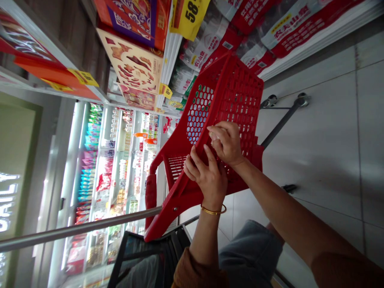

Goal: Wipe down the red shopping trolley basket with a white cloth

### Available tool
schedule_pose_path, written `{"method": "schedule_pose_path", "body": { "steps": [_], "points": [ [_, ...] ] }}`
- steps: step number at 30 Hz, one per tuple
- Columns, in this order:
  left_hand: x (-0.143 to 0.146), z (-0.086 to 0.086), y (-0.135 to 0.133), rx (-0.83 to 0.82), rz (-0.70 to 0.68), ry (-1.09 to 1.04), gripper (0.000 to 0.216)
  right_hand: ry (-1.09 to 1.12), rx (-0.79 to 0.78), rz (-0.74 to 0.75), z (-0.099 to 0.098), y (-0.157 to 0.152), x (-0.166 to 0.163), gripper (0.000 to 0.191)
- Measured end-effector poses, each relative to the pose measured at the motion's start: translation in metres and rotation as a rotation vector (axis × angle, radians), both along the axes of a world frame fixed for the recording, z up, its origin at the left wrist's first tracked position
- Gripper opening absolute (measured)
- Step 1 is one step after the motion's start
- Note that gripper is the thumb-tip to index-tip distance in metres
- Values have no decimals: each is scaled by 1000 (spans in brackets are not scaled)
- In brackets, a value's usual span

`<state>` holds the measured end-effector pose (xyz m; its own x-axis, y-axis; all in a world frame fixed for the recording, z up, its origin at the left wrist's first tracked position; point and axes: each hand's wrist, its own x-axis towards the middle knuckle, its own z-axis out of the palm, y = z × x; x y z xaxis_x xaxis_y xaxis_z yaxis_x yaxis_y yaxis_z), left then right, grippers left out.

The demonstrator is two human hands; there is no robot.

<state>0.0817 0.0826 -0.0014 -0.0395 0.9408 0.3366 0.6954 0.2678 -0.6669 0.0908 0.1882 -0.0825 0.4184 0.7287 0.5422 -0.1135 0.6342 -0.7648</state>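
The picture is turned on its side, with the floor to the right. A red plastic shopping basket [228,92] with a mesh wall sits on a grey wheeled frame [301,99]. My left hand [210,180], with a gold bangle [213,211] at the wrist, lies against the basket's mesh wall, fingers curled on it. My right hand [229,144] is just above it, fingers bent and pressed together against the same wall. What the right fingers pinch is hidden. The basket's red handle [151,196] hangs at the lower left.
Shelves hold shrink-wrapped bottled water packs [270,28] and printed gift boxes [135,64] under a yellow price tag [189,14]. A lit chilled display [120,168] runs along the left. A metal bar [78,229] crosses below. My jeans-clad knee [252,248] shows above the grey tiled floor [330,140].
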Motion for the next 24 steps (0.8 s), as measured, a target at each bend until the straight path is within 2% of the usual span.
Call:
{"method": "schedule_pose_path", "body": {
  "steps": [3,8,10,12,18,24],
  "points": [
    [0,0,1,7,-12,9,61,-76,38,93,-12,-8,0,29],
    [-1,0,1,-1,10,-22,63,-195,78,202,-43,-33,4,44],
    [-2,0,1,5,11,-26,63,-212,94,245,-49,-36,5,48],
    [-2,0,0,10,11,-24,63,-219,98,259,-48,-33,4,49],
    [-2,0,0,-1,2,2,66,-138,63,155,-28,-14,-4,56],
    [-1,0,0,6,11,-1,68,41,117,163,-20,-16,-7,63]
  ]
}}
